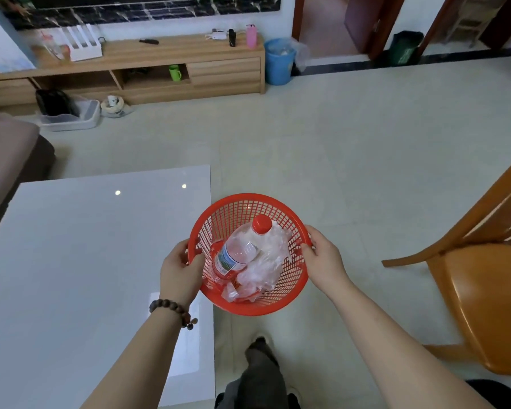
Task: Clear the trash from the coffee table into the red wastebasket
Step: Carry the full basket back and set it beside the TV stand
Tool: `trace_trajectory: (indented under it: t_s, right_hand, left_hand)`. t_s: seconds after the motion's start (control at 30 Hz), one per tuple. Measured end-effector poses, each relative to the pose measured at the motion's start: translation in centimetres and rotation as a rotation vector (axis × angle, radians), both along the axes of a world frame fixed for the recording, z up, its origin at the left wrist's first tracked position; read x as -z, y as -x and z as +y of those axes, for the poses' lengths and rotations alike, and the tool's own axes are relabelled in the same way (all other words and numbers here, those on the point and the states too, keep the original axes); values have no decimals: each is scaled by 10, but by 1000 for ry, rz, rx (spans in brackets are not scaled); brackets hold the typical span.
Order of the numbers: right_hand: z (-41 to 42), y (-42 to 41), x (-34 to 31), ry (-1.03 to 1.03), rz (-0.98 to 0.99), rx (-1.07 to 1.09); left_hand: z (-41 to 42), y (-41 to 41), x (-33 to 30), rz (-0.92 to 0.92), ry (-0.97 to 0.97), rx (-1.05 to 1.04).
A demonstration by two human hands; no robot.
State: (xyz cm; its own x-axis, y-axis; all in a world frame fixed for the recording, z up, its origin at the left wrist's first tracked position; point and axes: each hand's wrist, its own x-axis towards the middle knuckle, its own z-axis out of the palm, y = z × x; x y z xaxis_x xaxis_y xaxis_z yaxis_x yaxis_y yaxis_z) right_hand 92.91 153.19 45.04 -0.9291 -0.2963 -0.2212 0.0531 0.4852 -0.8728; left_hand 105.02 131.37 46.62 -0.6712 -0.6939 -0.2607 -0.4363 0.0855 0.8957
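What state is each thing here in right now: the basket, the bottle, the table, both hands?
Red wastebasket: gripped by its rim on both sides, holding trash.
Plastic bottle: inside the basket, capped, leaning.
Clear plastic wrappers: crumpled in the basket under the bottle.
Coffee table: nothing lying on the part in view.
Left hand: closed on the basket's rim.
Right hand: closed on the opposite rim.

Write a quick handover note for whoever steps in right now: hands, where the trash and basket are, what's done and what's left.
Left hand grips the left rim of the red wastebasket; right hand grips the right rim.
The basket sits past the coffee table edge, over the floor.
Inside: a plastic bottle with red cap and crumpled clear wrappers.
Done: no trash shows on the visible tabletop.
Left: probably just set the basket down; check the table parts out of view.
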Motion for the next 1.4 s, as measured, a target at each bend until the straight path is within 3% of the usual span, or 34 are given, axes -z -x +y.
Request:
trace_trajectory:
  t_s: [0.27, 0.67, 1.07, 1.4]
  right_hand:
    - [-63, 127, 26, -5, -25, -115]
    - [-220, 390, -1, -59, 50, -185]
    - [-381, 669, 30, -16, 10, -308]
    - [-524, 881, 15, -33, 44, -437]
  left_hand:
    - [-47, 105, 27, 12, -45, -127]
    - [-188, 350, -5, 33, -71, -227]
    - [-332, 614, 19, 18, -79, -327]
    - [-451, 802, -1, 18, -87, -446]
